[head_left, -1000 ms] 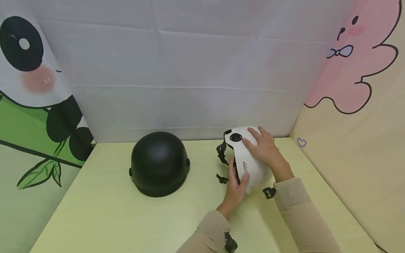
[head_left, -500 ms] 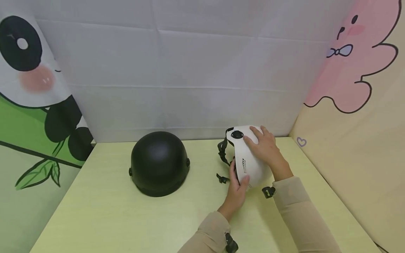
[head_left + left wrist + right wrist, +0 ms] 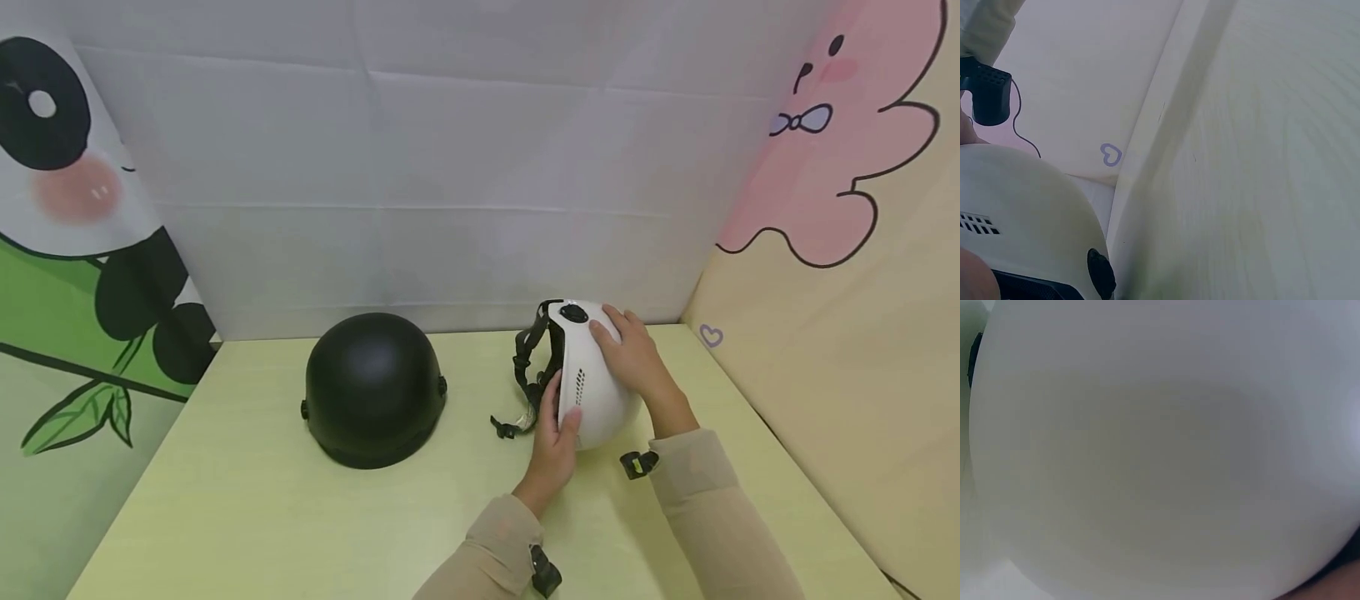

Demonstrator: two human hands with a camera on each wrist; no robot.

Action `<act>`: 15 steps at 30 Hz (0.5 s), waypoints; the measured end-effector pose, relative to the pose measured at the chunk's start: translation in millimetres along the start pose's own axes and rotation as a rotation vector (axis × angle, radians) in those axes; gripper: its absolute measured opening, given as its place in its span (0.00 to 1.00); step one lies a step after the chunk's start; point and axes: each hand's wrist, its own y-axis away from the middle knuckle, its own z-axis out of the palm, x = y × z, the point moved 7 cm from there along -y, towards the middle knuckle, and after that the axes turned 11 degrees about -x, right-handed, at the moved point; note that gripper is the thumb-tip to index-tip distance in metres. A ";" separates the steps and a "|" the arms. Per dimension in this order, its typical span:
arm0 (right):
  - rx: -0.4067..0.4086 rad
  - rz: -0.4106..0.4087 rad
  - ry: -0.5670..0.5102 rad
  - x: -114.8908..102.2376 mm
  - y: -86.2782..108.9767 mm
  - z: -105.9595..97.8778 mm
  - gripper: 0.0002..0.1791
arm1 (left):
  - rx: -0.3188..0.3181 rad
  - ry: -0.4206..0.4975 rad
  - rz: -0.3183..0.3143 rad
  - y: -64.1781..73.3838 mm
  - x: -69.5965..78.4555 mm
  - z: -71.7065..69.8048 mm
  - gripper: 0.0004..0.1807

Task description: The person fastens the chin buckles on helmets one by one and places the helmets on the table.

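Note:
A white helmet point(image 3: 600, 392) with small vent slots and a black round knob point(image 3: 574, 313) is tilted sideways at the back right of the table, its opening facing left. My left hand point(image 3: 551, 450) grips its near rim, fingers inside the opening and thumb on the outer shell. Spread over the shell's far right side are the fingers of my right hand point(image 3: 633, 354). A black chin strap point(image 3: 523, 358) hangs out of the opening, its buckle end point(image 3: 506, 429) low on the left. White shell point(image 3: 1160, 456) fills most of the right wrist view.
A black helmet point(image 3: 375, 392) sits crown up on the pale table point(image 3: 300, 525), left of the white one. A white cloth wall point(image 3: 487, 167) stands behind, with printed panels at both sides. Black wrist devices point(image 3: 545, 572) are strapped over my sleeves.
The white helmet has turned so its opening and inner padding show more. The strap's buckle end has shifted left. Both hands have moved slightly with the helmet, keeping contact.

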 end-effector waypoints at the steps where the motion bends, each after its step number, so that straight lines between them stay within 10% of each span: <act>1: 0.001 0.000 -0.002 0.3 0.3 0.1 0.37 | -0.002 0.003 -0.005 -0.2 5.2 -0.7 0.30; 6: 0.006 -0.013 0.018 -4.0 2.6 -1.6 0.36 | -0.016 -0.011 -0.016 -1.3 17.7 -1.5 0.29; 15: 0.006 -0.073 0.069 -11.3 3.0 -5.8 0.36 | -0.036 -0.008 -0.037 3.7 -7.8 8.4 0.29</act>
